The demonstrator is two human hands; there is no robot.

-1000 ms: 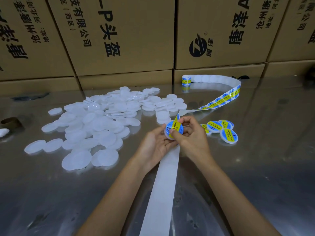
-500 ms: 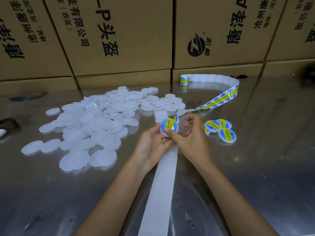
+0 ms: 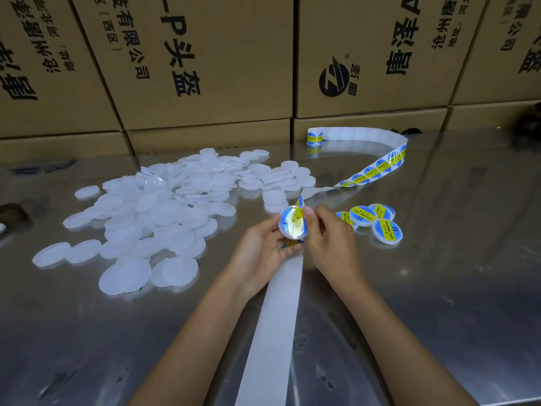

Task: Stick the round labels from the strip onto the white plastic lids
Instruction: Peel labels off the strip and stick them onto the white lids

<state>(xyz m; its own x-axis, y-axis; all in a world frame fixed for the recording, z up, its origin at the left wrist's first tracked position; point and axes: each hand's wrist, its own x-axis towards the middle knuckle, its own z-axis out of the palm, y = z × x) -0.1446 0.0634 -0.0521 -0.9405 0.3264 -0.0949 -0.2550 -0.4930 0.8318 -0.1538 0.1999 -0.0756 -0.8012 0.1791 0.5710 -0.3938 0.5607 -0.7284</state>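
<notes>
Your left hand (image 3: pixel 260 244) holds a white lid (image 3: pixel 293 226) with a shiny blue and yellow label on top, up above the metal table (image 3: pixel 439 273). Your right hand (image 3: pixel 328 238) pinches its edge. The label strip (image 3: pixel 371 171) curls behind, and the blank lids (image 3: pixel 152 218) lie in a pile to your left. Finished lids (image 3: pixel 380 227) sit on your right.

- Counter (image 3: pixel 456 259): bare steel from 3 to 5 o'clock, passable.
- Loose lids (image 3: pixel 152 218) crowd 9 to 11 o'clock.
- Labelled lids (image 3: pixel 377 222) sit at 2 o'clock, near the hands.
- Cartons (image 3: pixel 205 68) wall off 12 o'clock.
- Backing strip (image 3: pixel 275 332) crosses 6 o'clock.
</notes>
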